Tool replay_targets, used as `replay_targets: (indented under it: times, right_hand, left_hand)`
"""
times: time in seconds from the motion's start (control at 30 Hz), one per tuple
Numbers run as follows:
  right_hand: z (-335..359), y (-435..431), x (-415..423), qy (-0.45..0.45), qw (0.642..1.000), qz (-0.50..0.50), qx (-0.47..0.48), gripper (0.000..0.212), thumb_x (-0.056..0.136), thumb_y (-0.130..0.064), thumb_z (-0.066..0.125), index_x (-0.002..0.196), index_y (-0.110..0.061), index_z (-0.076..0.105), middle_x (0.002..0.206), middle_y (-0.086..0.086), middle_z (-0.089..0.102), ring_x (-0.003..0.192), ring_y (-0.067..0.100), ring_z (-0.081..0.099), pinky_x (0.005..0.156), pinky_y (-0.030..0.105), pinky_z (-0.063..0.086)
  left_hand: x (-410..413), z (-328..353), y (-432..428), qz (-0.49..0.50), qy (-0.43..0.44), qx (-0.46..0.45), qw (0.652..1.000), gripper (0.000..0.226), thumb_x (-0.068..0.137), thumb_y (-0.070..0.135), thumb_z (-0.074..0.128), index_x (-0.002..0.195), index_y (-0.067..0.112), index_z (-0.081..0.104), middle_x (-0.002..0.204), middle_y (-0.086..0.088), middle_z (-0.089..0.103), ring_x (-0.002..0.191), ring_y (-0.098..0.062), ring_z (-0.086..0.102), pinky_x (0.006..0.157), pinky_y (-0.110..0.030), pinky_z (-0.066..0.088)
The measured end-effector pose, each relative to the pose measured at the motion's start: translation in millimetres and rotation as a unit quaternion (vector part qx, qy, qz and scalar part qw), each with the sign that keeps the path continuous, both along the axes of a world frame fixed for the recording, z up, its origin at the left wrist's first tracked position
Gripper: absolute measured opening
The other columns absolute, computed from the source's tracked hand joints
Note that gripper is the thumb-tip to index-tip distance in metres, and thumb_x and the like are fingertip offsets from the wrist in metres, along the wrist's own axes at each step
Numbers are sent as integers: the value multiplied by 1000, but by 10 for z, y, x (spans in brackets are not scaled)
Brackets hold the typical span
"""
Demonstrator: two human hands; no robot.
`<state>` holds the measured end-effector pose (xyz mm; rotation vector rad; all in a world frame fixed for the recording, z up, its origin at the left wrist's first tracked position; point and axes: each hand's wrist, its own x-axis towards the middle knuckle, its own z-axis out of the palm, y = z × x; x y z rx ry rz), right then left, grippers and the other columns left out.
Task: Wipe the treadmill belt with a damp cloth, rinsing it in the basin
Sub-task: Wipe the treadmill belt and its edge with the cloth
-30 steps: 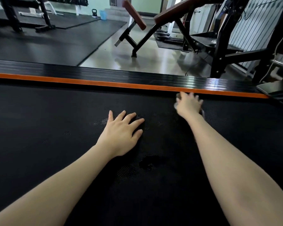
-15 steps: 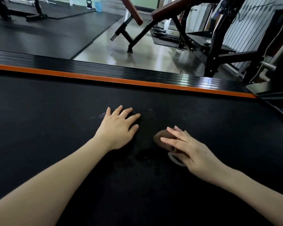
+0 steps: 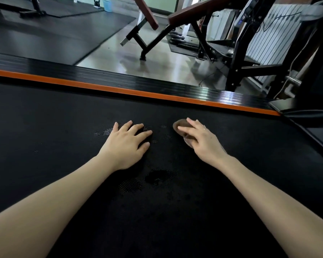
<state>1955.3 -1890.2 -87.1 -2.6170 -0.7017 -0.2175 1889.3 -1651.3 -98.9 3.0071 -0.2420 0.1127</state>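
Pressing brown cloth (image 3: pixel 180 126) flat-fingered with right hand (image 3: pixel 203 141), long axis pointing far-left; left hand (image 3: pixel 127 144) splayed on belt (image 3: pixel 45 127).

The right hand (image 3: pixel 201 140) covers most of the cloth (image 3: pixel 180 125); its shape cannot be told. The belt (image 3: pixel 63 127) runs off the left and bottom edges

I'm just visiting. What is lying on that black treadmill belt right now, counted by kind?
Bare hands: 2. The left hand lies flat on the black textured treadmill belt, and the right hand presses on the cloth.
Small brown cloth: 1, under the right hand's fingers.
Total: 3
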Motion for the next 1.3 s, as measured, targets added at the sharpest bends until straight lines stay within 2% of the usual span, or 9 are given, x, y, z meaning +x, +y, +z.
replay_targets:
  times: [0.13,0.27,0.4,0.6,0.83,1.0,1.1,1.2,1.3]
  right_hand:
    - [53,-302,-52,15,999,28,-15,42,93,-13,55,132,-31,54,150,-2,36,139,18,29,117,41,19]
    - [64,-240,673,10,988,-155,-7,36,97,-19,47,133,-23,52,145,9,40,133,31,37,110,50,28]
    - [78,144,1030,26,956,-291,-12,32,99,-26,42,128,-20,52,133,15,47,125,40,40,108,52,30]
    - [-31,1284,788,15,994,-99,-41,35,100,-21,41,134,-21,48,147,14,34,137,42,25,113,54,17]
    - [35,603,64,38,998,38,-43,41,100,-27,42,141,-31,41,157,2,19,144,28,17,116,47,11]
    - [122,133,-933,-23,987,118,-108,43,94,-40,41,125,-19,61,129,2,60,124,20,50,110,25,22]
    - [345,-4,-1195,31,986,100,-128,63,86,-69,28,127,-32,58,129,-9,59,124,6,50,114,32,27]
    - [514,-46,-1246,-162,984,58,-42,53,86,-65,44,103,-24,74,100,-7,73,92,7,68,95,40,50]
    - [405,37,-1154,-194,969,112,-108,54,87,-63,46,124,-26,61,132,3,58,126,22,50,110,50,30]
  left_hand:
    - [3,-16,5,-1,-2,3,1000,60,91,57,5,147,40,20,157,5,18,145,-24,8,117,-50,6]
    - [9,-19,9,-1,-4,5,1000,88,68,61,-14,146,41,21,156,6,19,145,-24,9,117,-50,7]
    - [29,-29,-9,2,-14,8,1000,81,74,60,-10,147,40,20,156,6,19,145,-23,9,117,-50,7]
    - [30,-27,-3,-2,-20,18,1000,87,69,59,-12,146,39,22,155,5,22,145,-23,11,116,-52,9]
    - [18,-13,15,-8,-11,-2,1000,52,96,52,18,146,38,25,155,4,22,145,-23,10,116,-52,7]
    - [24,-12,25,-6,-12,-11,1000,49,98,48,25,146,38,23,156,4,20,145,-23,9,116,-51,6]
    - [24,-17,23,-6,-21,-16,1000,49,98,49,26,146,39,24,155,4,22,145,-23,10,116,-52,7]
    - [35,-26,22,-7,-26,-26,999,49,98,48,28,146,39,26,155,4,23,145,-23,11,116,-52,7]
    - [36,-27,28,-7,-29,-27,999,49,98,48,28,146,39,26,155,4,23,145,-23,11,116,-52,8]
